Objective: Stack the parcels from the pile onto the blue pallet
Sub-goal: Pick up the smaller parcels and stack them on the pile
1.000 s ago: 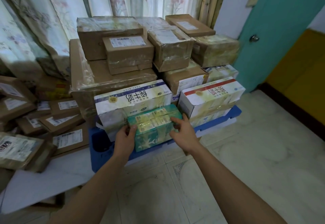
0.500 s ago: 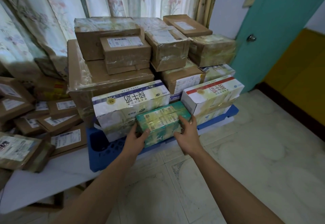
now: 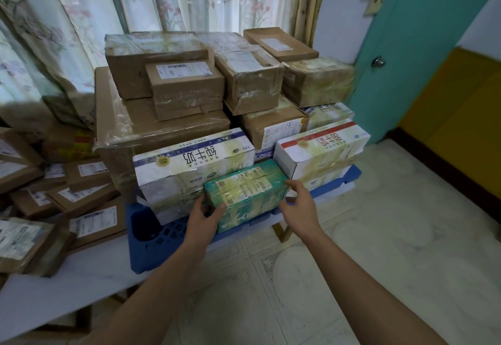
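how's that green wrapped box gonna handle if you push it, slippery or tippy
The green box is wrapped in glossy film, so it probably slides easily under the left hand and right hand. It lies flat and wide on the blue pallet, so tipping seems unlikely.

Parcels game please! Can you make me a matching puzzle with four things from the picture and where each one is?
Things:
1. green parcel
2. red-striped box
3. pallet
4. door

Places:
A. at the far right
B. under the stack
C. between both hands
D. right of the green parcel

Pairs: 1-C, 2-D, 3-B, 4-A
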